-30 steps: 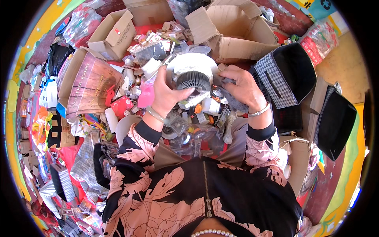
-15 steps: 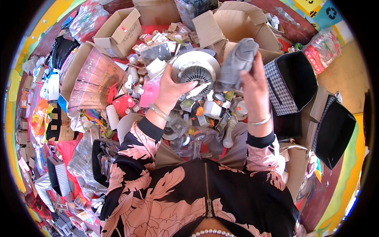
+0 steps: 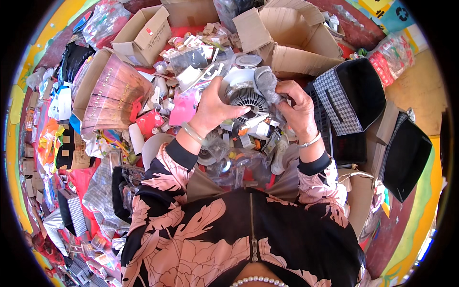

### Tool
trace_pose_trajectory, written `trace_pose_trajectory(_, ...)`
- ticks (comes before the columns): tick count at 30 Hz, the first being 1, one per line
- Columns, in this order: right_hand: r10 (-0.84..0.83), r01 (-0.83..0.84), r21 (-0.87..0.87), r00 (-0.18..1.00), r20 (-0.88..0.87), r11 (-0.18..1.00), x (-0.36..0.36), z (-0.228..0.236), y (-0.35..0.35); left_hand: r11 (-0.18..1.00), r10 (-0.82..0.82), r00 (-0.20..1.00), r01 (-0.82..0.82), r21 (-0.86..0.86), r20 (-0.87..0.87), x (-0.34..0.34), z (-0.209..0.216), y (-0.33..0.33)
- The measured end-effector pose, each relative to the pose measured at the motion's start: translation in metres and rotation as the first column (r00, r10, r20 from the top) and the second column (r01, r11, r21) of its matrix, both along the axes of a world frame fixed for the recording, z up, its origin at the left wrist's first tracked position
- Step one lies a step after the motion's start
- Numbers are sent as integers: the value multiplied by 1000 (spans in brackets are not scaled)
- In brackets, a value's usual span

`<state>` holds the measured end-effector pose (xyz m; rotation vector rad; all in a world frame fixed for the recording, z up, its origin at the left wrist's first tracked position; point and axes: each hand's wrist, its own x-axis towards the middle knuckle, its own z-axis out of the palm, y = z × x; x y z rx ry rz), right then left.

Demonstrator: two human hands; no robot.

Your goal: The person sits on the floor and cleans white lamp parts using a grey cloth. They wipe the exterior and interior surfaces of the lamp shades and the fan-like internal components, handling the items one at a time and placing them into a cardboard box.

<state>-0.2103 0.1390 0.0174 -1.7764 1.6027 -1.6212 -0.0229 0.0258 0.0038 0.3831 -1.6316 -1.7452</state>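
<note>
cloth (image 3: 266,84) lowered against finned fixture (image 3: 246,97); right grip (image 3: 299,112) pinching cloth, left grip (image 3: 213,111) clasping fixture

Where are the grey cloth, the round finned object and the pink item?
Grey cloth (image 3: 266,83): head view, on its bunched middle.
Round finned object (image 3: 246,97): head view, on its dark fins.
Pink item (image 3: 182,107): head view, on its broad pink surface.

Dark script, one line, on the side of a tan cardboard box (image 3: 146,37). Pale capitals along a pink flared carton (image 3: 114,100). Brown carton (image 3: 80,154), my left: dark print, too small for me. Black recycling arrows (image 3: 401,14) on a blue panel (image 3: 389,22); black characters on the adjoining yellow panel (image 3: 372,5).
</note>
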Motion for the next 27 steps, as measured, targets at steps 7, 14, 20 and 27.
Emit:
trace_pose_trajectory(7, 163, -128, 201, 972, -169, 971, 16, 20, 4, 942, -75, 979, 132, -309, 190, -1, -5, 16)
trace_pose_trajectory(14, 114, -101, 117, 987, -113, 988, 18, 16, -3, 886, 51, 947, 104, -453, 317, -2, 2, 10)
trace_pose_trajectory(20, -2, -82, 283, 959, 284, 956, -11, 12, 17, 998, 44, 990, -36, -60, 134, 2, 7, 4)
trace_pose_trajectory(27, 233, -218, 117, 963, -135, 969, 22, 27, -1, 988, -127, 984, 137, -74, 127, -10, -19, 26)
